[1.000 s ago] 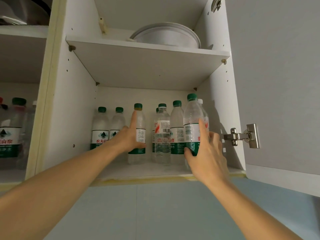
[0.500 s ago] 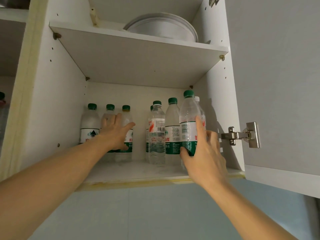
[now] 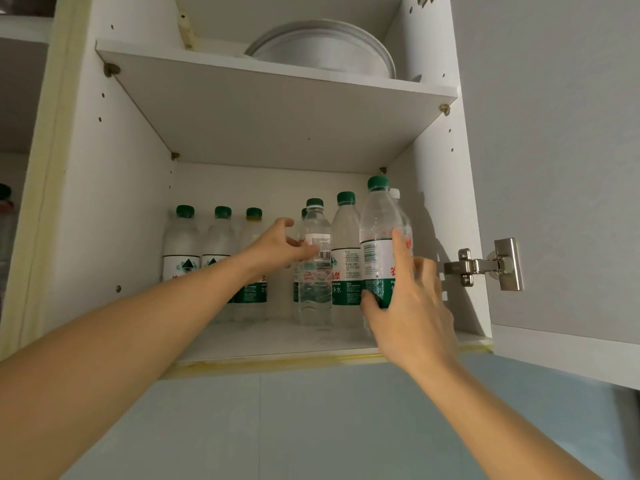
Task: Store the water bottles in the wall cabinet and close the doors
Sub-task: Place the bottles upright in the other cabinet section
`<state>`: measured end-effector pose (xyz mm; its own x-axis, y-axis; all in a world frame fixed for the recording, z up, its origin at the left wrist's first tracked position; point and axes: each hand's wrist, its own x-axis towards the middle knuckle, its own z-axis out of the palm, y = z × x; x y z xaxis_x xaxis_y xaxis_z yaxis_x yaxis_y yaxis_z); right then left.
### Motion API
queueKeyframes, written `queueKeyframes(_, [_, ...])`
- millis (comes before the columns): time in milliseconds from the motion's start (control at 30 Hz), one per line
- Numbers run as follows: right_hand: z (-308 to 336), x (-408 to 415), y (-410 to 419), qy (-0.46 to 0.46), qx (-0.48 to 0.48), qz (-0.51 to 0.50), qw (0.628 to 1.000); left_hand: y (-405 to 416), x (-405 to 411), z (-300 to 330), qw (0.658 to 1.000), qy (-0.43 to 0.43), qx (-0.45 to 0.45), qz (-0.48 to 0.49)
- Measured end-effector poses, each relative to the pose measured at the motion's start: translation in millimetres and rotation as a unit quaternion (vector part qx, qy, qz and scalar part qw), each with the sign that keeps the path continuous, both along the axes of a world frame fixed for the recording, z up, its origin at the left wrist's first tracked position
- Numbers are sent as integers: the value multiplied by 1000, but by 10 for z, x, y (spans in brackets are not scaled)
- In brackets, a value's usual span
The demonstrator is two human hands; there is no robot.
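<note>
Several green-capped water bottles stand on the lower shelf of the open wall cabinet. Three form a left group. To their right stand a clear bottle with a red and white label and a green-labelled one. My left hand reaches in between the left group and the clear bottle, thumb up and fingers spread, fingertips at that bottle's label. My right hand grips the front right bottle, thumb at its lower left and index finger lying up its side. A white-capped bottle is partly hidden behind it.
The right cabinet door stands open, hung on a metal hinge. A white round dish sits on the upper shelf. Another compartment at the far left holds a dim bottle. A pale blue wall lies below.
My left hand has let go of the third bottle of the left group and moved right to the clear bottle. My right hand stays on the front right bottle.
</note>
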<state>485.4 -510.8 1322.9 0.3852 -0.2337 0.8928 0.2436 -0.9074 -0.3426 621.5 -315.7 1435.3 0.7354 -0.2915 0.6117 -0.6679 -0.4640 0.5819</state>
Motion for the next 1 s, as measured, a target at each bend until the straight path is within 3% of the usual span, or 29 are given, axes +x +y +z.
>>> queueKeyframes(100, [6,-1,3,-1,-1,0,1000,-111,50,-21,999,41,-15,-19])
queueKeyframes(367, [-13,58,-24,-9,-3,2,1000,-161,102,-65,996,53,-55,-36])
queueKeyframes(1000, [-18,78,-39,-8,-3,14,1000,211,70,113,975,-13,102,198])
